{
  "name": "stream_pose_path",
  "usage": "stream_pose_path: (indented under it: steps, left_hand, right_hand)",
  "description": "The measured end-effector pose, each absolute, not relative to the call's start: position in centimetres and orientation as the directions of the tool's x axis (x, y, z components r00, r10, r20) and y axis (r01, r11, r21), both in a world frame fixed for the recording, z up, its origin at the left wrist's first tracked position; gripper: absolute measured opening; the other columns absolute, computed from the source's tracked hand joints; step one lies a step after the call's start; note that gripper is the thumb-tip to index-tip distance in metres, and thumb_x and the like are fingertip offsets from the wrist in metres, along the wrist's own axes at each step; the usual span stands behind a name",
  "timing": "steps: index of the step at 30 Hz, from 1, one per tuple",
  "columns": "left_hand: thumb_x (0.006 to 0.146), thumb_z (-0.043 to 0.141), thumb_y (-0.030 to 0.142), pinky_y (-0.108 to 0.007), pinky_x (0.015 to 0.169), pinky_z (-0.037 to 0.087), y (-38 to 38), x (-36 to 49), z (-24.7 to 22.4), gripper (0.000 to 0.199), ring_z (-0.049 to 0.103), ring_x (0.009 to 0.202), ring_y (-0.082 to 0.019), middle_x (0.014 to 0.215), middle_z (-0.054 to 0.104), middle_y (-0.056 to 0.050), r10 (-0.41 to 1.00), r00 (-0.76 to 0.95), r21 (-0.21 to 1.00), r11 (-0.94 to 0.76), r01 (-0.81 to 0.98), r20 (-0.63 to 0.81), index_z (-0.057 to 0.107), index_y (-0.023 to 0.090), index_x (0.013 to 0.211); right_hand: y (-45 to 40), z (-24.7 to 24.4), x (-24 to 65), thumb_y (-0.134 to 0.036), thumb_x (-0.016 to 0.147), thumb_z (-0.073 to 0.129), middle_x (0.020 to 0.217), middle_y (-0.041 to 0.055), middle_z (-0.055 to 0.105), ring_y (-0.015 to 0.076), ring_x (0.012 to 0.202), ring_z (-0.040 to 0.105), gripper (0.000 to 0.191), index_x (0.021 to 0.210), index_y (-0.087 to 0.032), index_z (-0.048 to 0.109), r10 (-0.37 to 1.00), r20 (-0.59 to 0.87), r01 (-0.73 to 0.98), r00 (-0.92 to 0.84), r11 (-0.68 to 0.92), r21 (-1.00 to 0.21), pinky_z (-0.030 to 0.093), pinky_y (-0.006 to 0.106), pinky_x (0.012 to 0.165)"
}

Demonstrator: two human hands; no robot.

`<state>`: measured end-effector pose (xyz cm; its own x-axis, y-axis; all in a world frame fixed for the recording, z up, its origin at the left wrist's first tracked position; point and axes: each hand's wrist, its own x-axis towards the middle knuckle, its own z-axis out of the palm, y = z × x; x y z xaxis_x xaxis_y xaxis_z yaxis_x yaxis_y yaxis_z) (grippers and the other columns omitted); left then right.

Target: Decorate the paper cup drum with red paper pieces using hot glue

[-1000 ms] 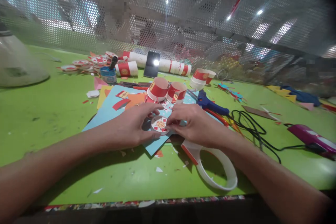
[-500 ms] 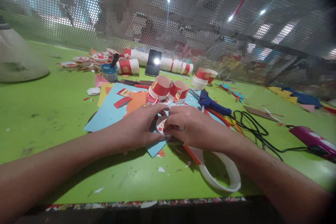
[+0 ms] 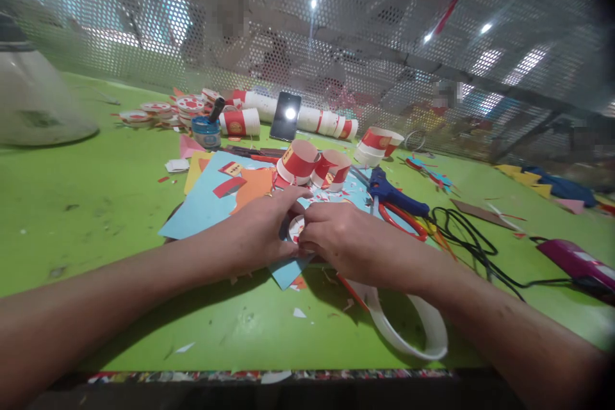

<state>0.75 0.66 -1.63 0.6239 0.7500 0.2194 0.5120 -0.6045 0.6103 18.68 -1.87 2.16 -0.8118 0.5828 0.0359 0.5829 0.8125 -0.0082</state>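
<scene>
Between my hands is a small white round paper piece with red and yellow bits on it. My left hand curves around its left side, thumb and fingers holding it. The fingers of my right hand are pinched together over its right part, hiding what they grip. Beneath lie a light blue sheet and an orange paper shape. Just beyond my hands stand two red and white cut cups among paper scraps. A white paper ring lies below my right wrist.
A blue glue gun, red-handled scissors and black cable lie to the right. Behind are a phone, a blue jar and stacked cups. A magenta tool lies far right, a large whitish container far left.
The view has shifted slightly, so everything appears a little further right. My right fingers have moved slightly over the round piece and are closed more tightly together.
</scene>
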Motion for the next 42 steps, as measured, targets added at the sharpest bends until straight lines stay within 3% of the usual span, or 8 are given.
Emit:
stream_pose_path:
  steps: [9,18,23,31,42]
  left_hand:
    - [0.071,0.069,0.021,-0.031,0.069,0.048,0.5,0.5,-1.5,0.070,0.064,0.083,-0.022,0.103,0.070,-0.007,0.737,0.633,0.599,-0.623,0.502,0.237,0.039,0.019,0.135]
    - [0.073,0.073,0.029,-0.036,0.075,0.049,0.5,0.4,-1.8,0.069,0.064,0.094,-0.025,0.110,0.068,-0.009,0.733,0.634,0.612,-0.625,0.484,0.247,0.040,0.019,0.133]
    - [0.074,0.071,0.023,-0.032,0.073,0.049,0.0,0.4,-1.0,0.054,0.064,0.092,-0.023,0.107,0.068,-0.007,0.707,0.642,0.583,-0.667,0.463,0.298,0.047,0.020,0.123]
    - [0.074,0.071,0.023,-0.032,0.074,0.049,-0.2,0.4,-1.0,0.052,0.064,0.092,-0.022,0.113,0.067,-0.008,0.713,0.641,0.575,-0.662,0.481,0.284,0.048,0.021,0.120]
    - [0.073,0.071,0.022,-0.033,0.073,0.049,-0.2,0.6,-0.7,0.052,0.064,0.095,-0.025,0.112,0.068,-0.010,0.740,0.630,0.578,-0.627,0.522,0.235,0.048,0.019,0.120]
  right_hand:
    - [-2.1,1.5,18.8,0.000,0.082,0.055,0.079,0.0070,0.059,0.0157,0.065,0.048,0.018,0.071,-0.011,0.064,0.512,0.085,0.518,-0.855,0.848,0.107,0.036,0.030,0.058]
    - [-2.3,3.3,20.4,-0.005,0.090,0.051,0.087,0.0083,0.061,0.0176,0.079,0.056,0.019,0.083,-0.012,0.069,0.620,0.107,0.614,-0.778,0.785,-0.081,0.044,0.030,0.069]
    - [-2.6,3.2,20.5,-0.001,0.086,0.054,0.099,0.0087,0.063,0.0167,0.084,0.057,0.018,0.083,-0.012,0.068,0.588,0.123,0.565,-0.800,0.806,-0.176,0.046,0.029,0.071]
    - [-2.6,2.0,20.4,-0.003,0.084,0.058,0.098,0.0077,0.063,0.0186,0.087,0.059,0.016,0.087,-0.016,0.068,0.611,0.097,0.585,-0.786,0.785,-0.206,0.047,0.031,0.075]
    - [-2.7,1.9,20.1,-0.006,0.089,0.051,0.090,0.0043,0.059,0.0158,0.077,0.054,0.017,0.084,-0.015,0.064,0.638,0.078,0.621,-0.766,0.766,-0.165,0.041,0.029,0.068]
